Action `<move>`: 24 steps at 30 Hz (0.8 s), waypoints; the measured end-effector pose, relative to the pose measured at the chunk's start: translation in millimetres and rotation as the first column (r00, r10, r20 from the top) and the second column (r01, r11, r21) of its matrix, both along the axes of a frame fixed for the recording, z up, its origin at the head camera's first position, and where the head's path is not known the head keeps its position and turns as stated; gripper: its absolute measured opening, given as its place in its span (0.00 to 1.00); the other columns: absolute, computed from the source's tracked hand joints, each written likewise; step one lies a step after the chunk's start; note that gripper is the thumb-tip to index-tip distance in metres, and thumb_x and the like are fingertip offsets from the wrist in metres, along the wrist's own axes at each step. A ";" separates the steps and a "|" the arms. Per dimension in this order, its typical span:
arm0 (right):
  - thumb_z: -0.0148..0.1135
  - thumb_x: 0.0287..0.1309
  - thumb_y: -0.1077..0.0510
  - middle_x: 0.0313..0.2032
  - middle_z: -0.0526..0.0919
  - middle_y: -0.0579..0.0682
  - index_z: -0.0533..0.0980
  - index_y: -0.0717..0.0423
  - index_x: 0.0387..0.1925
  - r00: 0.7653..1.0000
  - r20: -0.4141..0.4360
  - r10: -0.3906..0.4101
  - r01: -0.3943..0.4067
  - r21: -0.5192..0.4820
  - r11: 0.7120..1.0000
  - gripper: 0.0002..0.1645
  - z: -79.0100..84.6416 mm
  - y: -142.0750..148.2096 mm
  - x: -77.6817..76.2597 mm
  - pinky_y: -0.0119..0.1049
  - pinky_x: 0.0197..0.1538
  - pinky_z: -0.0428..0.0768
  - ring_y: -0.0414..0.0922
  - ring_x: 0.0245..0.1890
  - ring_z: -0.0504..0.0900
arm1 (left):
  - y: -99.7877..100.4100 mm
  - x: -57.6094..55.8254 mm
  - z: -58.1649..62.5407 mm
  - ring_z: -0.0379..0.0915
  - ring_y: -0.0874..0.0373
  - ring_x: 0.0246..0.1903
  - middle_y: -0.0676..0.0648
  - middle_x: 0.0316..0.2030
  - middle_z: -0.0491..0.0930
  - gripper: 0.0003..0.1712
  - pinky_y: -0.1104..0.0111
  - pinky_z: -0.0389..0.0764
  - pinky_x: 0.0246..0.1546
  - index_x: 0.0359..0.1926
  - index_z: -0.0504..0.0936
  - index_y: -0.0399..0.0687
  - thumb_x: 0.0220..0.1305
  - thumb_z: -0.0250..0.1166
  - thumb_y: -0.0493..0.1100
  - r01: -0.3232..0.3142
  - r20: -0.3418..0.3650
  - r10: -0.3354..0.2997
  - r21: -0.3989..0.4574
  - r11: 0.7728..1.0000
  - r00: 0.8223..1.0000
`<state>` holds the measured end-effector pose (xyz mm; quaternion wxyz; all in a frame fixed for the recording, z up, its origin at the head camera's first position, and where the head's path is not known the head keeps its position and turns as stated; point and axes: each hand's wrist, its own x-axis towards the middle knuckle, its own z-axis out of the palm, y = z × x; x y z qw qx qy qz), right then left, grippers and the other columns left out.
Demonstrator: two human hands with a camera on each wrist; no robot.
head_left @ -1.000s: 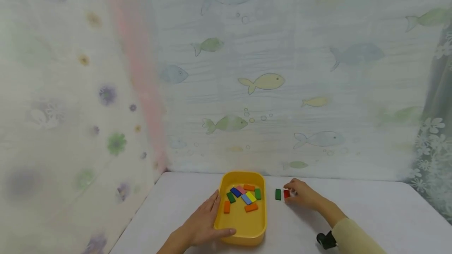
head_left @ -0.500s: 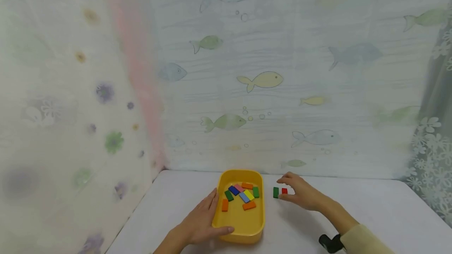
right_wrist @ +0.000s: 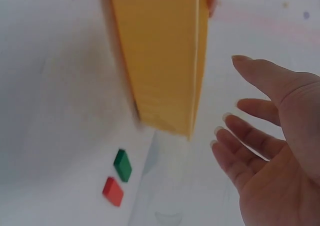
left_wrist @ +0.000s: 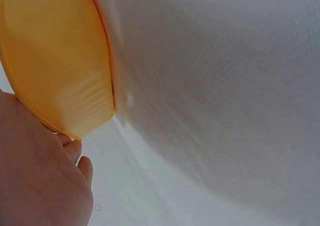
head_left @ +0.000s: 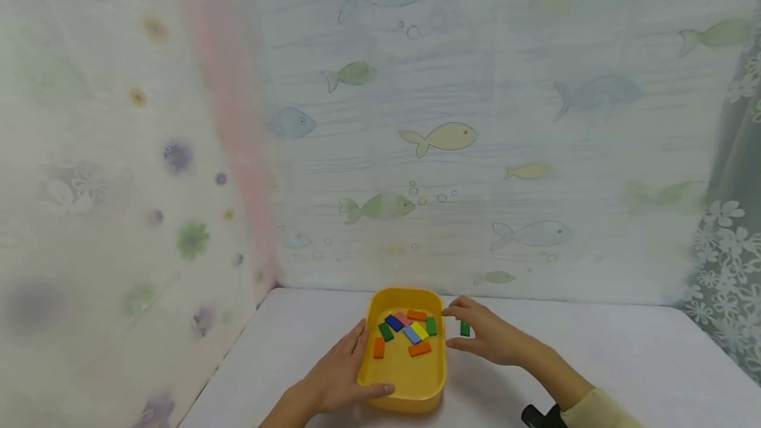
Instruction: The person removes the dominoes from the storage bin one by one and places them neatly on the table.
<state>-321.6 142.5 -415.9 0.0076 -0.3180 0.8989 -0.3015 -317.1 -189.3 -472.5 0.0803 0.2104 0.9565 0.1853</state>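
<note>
A yellow plastic box [head_left: 401, 382] stands on the white table, several coloured domino-like blocks lying flat inside it. Along its left wall rests my left hand [head_left: 333, 375], fingers straight against the outside and thumb over the near left corner. My right hand [head_left: 493, 335] hovers at the box's right rim, fingers and thumb spread with nothing between them. To the right of the box lie a green block [right_wrist: 122, 165] and a red block [right_wrist: 113, 191], side by side on the table. In the head view the right hand hides the red one and partly covers the green one [head_left: 465, 328].
Within the box are orange blocks [head_left: 419, 349], a dark blue block [head_left: 394, 323], a pink block [head_left: 403, 318], a yellow block [head_left: 419, 330] and a light blue block [head_left: 412, 334], among others. A black device [head_left: 540, 417] sits at the right wrist. Fish-printed curtain [head_left: 440, 230] hangs behind the table.
My right hand has moved left from the red block, past the green block, to the box's right rim. Both blocks stay on the table. The left hand keeps its place on the box.
</note>
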 end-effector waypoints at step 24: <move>0.67 0.67 0.48 0.72 0.69 0.57 0.77 0.51 0.63 0.988 0.140 0.058 -0.058 -0.007 0.998 0.26 -22.2 -82.8 2.9 0.52 0.65 0.77 0.55 0.70 0.71 | -4.1 2.9 -1.0 0.52 0.41 0.77 0.42 0.82 0.43 0.66 0.41 0.60 0.72 0.80 0.51 0.38 0.59 0.57 0.81 0.055 -0.066 -0.054 0.011 0.998 0.996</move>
